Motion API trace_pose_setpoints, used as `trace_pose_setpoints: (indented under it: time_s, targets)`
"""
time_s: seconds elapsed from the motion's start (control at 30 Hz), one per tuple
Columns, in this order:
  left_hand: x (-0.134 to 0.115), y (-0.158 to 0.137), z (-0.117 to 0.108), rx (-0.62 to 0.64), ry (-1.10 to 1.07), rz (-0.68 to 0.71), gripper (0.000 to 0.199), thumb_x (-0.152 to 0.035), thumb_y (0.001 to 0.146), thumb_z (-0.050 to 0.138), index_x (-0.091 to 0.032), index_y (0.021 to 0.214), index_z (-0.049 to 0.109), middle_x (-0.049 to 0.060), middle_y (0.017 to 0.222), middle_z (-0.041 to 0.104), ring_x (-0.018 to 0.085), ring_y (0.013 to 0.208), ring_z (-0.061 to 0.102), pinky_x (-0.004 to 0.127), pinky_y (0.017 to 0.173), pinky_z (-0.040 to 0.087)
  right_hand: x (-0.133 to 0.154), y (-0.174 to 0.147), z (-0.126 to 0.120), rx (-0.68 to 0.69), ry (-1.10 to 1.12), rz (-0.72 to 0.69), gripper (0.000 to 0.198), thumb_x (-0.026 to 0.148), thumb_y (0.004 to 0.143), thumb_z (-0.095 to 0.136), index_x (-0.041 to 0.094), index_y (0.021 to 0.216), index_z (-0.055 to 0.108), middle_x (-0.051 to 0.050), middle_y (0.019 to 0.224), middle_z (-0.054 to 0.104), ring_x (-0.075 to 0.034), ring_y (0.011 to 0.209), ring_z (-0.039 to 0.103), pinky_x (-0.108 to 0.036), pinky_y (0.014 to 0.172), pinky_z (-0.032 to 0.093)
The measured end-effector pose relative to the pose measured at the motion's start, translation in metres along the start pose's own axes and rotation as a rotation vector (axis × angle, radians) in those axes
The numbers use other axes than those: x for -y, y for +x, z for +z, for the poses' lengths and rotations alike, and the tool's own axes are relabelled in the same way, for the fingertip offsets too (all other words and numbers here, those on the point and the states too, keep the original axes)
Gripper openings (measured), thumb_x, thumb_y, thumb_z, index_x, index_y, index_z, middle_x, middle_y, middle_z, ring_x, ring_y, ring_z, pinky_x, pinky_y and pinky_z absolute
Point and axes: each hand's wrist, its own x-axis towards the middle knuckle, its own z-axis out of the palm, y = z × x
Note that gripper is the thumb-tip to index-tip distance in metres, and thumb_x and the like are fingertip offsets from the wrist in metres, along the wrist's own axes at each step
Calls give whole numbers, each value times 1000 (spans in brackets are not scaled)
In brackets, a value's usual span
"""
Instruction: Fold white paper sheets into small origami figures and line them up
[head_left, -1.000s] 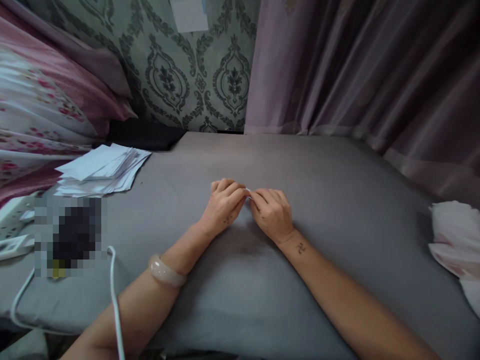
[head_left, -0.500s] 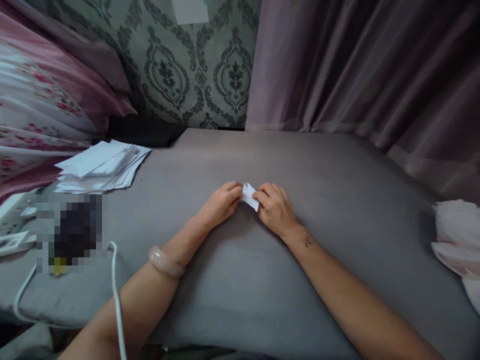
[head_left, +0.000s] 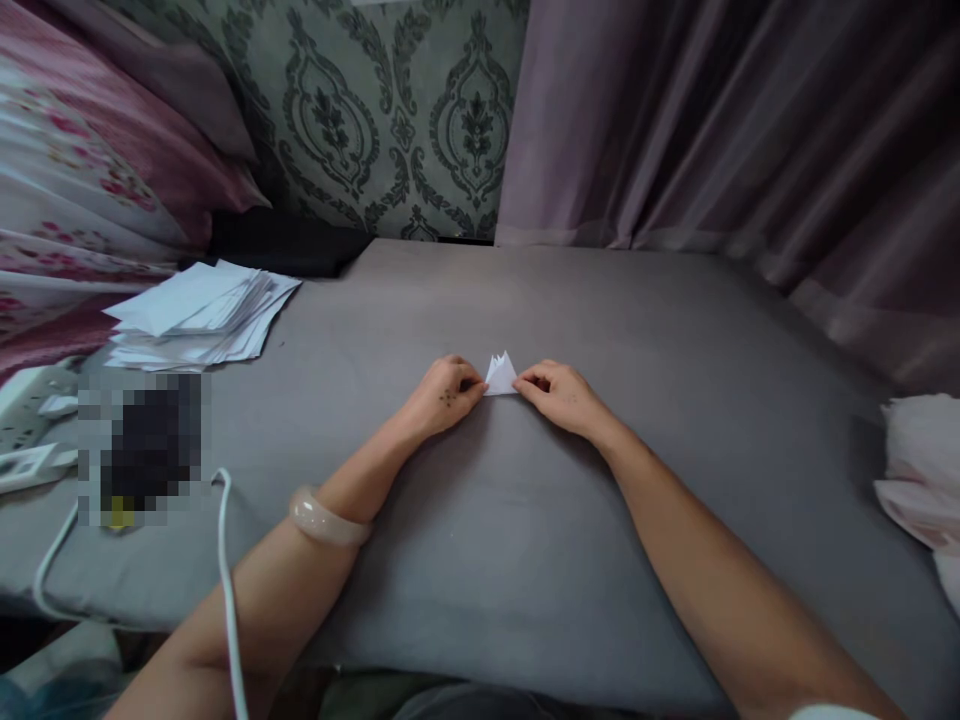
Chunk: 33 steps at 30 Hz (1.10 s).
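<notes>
A white cord (head_left: 226,580) runs up from the near edge, in front of the left forearm, and curls over onto the grey table (head_left: 525,570). The left wrist wears a pale, glossy bangle (head_left: 330,518). Off to the left, a blurred-out patch (head_left: 156,440) hides some dark thing, with a white power strip (head_left: 34,405) beside it; at the far right lies a pale pink bundle (head_left: 922,475).

Near the middle of the table is the paper (head_left: 501,378), between the two hands. It is small, white and folded, roughly a triangle: a broad, straight base faces the person, and the sides slope in to a top that splits into several sharp, uneven points, the tallest on the right. The front face looks smooth and plain; how many layers lie behind it cannot be told. The left hand (head_left: 448,395) pinches the left base corner, thumb and finger close together; the right hand (head_left: 562,396) pinches the right one likewise.

Farther back on the left sits a loose stack (head_left: 199,315) of white sheets, edges askew, then a black cloth (head_left: 289,243). Behind the table are a mauve curtain (head_left: 637,120) and green patterned wallpaper (head_left: 405,130).
</notes>
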Motion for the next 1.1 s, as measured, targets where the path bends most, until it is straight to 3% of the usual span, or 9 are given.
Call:
trace_pose_setpoints:
  time_s: [0.27, 0.57, 0.87, 1.1]
  targets:
    - [2, 2, 0, 0, -93, -158, 20, -27, 81, 56, -14, 73, 69, 6, 84, 62, 16, 77, 57, 28, 71, 45, 2, 6, -2, 0, 4, 75, 18, 32, 83, 60, 18, 81, 71, -5, 86, 66, -15, 72, 56, -28, 68, 42]
    - [3, 3, 1, 7, -167, -195, 20, -28, 79, 59, -14, 65, 64, 3, 74, 59, 14, 68, 52, 25, 60, 39, 5, 7, 3, -42, -68, 90, 16, 31, 82, 61, 19, 81, 71, -4, 85, 66, -15, 73, 57, -28, 69, 42]
    - [5, 2, 5, -32, -178, -258, 15, -28, 75, 64, -14, 68, 63, 4, 84, 60, 14, 72, 53, 26, 65, 40, 7, 3, 8, -81, -194, 72, 14, 32, 84, 57, 22, 82, 66, -3, 87, 63, -14, 72, 55, -28, 69, 40]
    - [5, 4, 4, -1, -180, -240, 18, -29, 75, 63, -15, 64, 61, 4, 78, 60, 14, 69, 53, 26, 62, 41, 8, 3, 6, -51, -172, 78, 14, 33, 86, 57, 22, 82, 65, -4, 88, 62, -15, 73, 54, -28, 68, 39]
